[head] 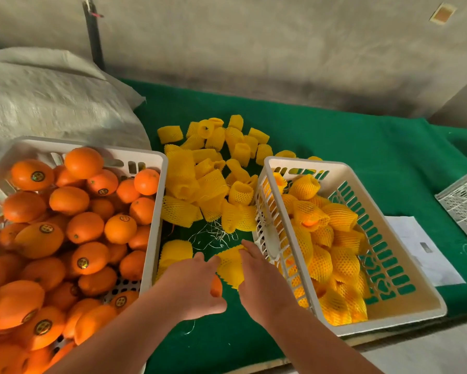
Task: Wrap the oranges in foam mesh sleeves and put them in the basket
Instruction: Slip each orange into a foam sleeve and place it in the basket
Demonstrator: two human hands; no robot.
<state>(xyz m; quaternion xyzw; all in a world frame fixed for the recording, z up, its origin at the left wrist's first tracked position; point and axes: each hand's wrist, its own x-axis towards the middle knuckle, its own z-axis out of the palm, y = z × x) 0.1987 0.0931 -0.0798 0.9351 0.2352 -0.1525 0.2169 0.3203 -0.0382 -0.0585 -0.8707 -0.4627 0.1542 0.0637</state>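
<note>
head view: the foam mesh sleeve (231, 267) looks feather-light, soft and stretchy, so it wants holding by its open rim, stretched wide; the orange (216, 286) is firm, smooth and fairly heavy, best cupped from below. the left hand (193, 284) curls round that orange, mostly hidden, while the right hand (262, 276) pinches the sleeve's edge, though the exact finger hold is unclear. both sit over the green cloth (335, 136) between the crate of bare oranges (156, 163) and the basket (389, 323) of wrapped ones. the sleeve is yellow, netted, slightly crumpled.
</note>
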